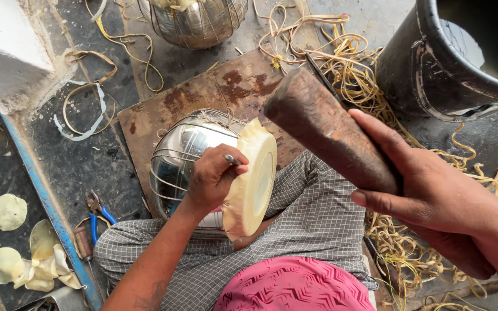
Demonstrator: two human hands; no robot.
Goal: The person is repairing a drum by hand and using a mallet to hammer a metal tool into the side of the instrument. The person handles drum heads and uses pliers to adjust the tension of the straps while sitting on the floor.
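Mallet [327,132], clasped in the right hand [433,196], slants up-left above the pot [185,155]; left hand [211,178] pinches a nail [233,159] at the pot's capped mouth [255,178], near the board's [203,92] lower edge.

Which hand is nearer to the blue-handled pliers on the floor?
Left. The left hand rests on the shiny metal pot, just right of the blue-handled pliers; the right hand, gripping a wooden block, is far across.

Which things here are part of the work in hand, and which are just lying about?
In hand:
left hand, holding a small metal tool
wire-caged steel pot with cream cap
right hand, gripping wooden block

Lying about:
blue-handled pliers
black bucket
yellow strips
cream discs
second caged pot
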